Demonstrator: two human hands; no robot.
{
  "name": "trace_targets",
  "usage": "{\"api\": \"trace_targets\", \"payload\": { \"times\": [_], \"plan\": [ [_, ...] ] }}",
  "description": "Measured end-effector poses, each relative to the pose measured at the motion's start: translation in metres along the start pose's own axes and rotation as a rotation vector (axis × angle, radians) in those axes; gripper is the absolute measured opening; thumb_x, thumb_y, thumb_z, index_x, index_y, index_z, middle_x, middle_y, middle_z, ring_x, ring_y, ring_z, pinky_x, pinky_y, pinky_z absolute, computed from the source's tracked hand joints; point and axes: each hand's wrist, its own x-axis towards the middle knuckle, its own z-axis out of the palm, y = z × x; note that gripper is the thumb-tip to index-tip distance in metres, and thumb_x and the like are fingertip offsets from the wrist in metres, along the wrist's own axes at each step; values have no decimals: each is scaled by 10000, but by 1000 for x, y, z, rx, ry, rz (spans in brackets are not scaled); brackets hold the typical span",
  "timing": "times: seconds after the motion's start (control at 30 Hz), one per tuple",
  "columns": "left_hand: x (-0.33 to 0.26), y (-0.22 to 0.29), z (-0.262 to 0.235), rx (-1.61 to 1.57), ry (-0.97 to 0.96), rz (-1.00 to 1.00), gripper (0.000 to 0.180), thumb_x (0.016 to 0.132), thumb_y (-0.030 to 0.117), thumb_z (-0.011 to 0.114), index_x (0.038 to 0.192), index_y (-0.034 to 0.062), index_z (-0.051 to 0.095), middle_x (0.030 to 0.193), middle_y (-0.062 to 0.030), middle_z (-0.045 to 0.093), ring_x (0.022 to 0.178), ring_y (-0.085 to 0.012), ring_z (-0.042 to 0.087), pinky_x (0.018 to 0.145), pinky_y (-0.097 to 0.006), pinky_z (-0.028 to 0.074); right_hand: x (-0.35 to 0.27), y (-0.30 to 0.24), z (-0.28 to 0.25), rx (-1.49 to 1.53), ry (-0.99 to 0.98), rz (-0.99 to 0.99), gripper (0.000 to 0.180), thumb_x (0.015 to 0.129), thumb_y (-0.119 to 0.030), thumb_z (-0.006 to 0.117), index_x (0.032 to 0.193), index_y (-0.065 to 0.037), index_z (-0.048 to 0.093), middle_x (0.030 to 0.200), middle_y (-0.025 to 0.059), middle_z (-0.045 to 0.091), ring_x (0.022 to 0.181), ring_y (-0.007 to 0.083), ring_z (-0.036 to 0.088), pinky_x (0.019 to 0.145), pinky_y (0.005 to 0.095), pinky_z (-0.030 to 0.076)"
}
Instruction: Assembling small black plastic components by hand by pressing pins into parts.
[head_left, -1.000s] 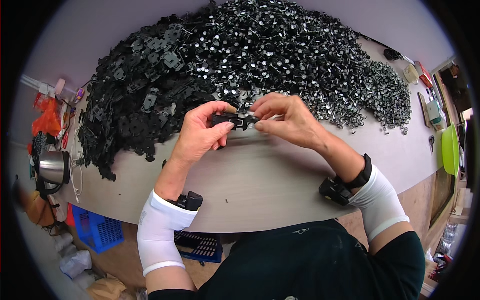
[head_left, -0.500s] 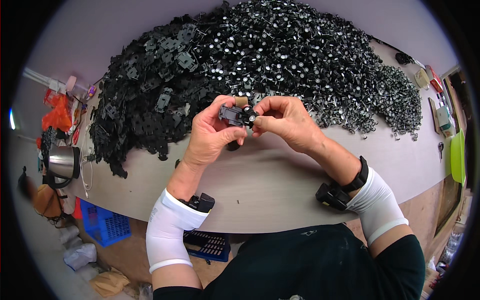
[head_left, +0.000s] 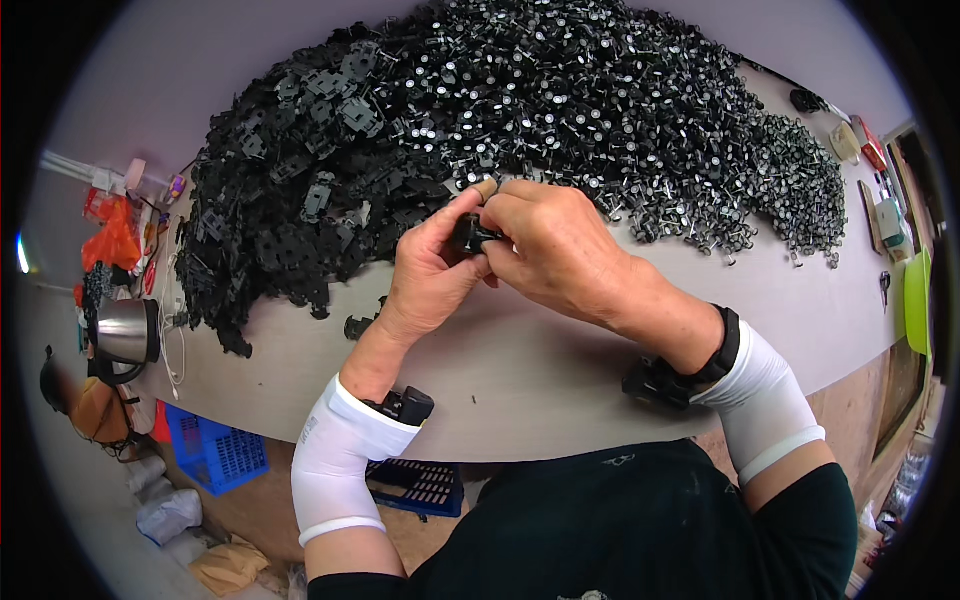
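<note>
My left hand (head_left: 432,262) is closed around a black toy car chassis (head_left: 472,234), held just above the table beyond its middle. A tan wrap covers one of its fingertips. My right hand (head_left: 560,245) presses against the same chassis from the right, its fingers bent and closed. The back of that hand hides much of the part, so I cannot make out the wheels on it. Past my hands lies a heap of flat black chassis plates (head_left: 285,200) on the left, merging into a heap of small wheels on axles (head_left: 590,120) on the right.
A few dark parts (head_left: 360,326) lie by my left wrist. On the left stand a steel kettle (head_left: 125,330) and an orange bag (head_left: 115,235), with a blue crate (head_left: 215,450) below. A lime-green bin (head_left: 917,300) sits at the right edge of the table (head_left: 520,390).
My right hand has turned over and moved left across the chassis, covering its wheel end. The chassis has tilted within my left hand. Dark parts by my left wrist show more.
</note>
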Motion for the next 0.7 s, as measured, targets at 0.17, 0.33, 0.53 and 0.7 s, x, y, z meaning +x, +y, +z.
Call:
{"api": "trace_targets", "payload": {
  "times": [0.17,0.33,0.53,0.7],
  "plan": [
    [3,3,5,35,-5,49,623,806,-137,562,1375,50,389,1085,-95,595,833,-122,617,656,-242,555,-4,1,10,102,112,46,118,667,-44,618,715,44,554,765,179,602,688,366,605,584,433,500],
    [-2,-4,6,63,9,92,629,788,-154,563,1360,66,420,1092,-93,606,838,-127,625,625,-243,558,-2,-9,-4,-12,-22,78,90,674,-15,587,721,51,547,762,196,599,669,376,603,580,438,496],
    [1,1,2,140,5,128,633,778,-146,580,1353,78,435,1111,-91,593,825,-125,629,595,-232,561,-3,4,9,52,41,-32,68,671,-15,611,701,29,568,731,180,596,639,368,602,563,419,499],
    [4,15,7,-13,-91,-43,471,818,-39,638,1253,-76,463,1084,-103,597,904,-113,605,798,-242,527,-14,25,23,141,223,-114,180,629,-64,710,722,-32,559,717,117,579,629,297,603,542,369,497]
  ]
}}
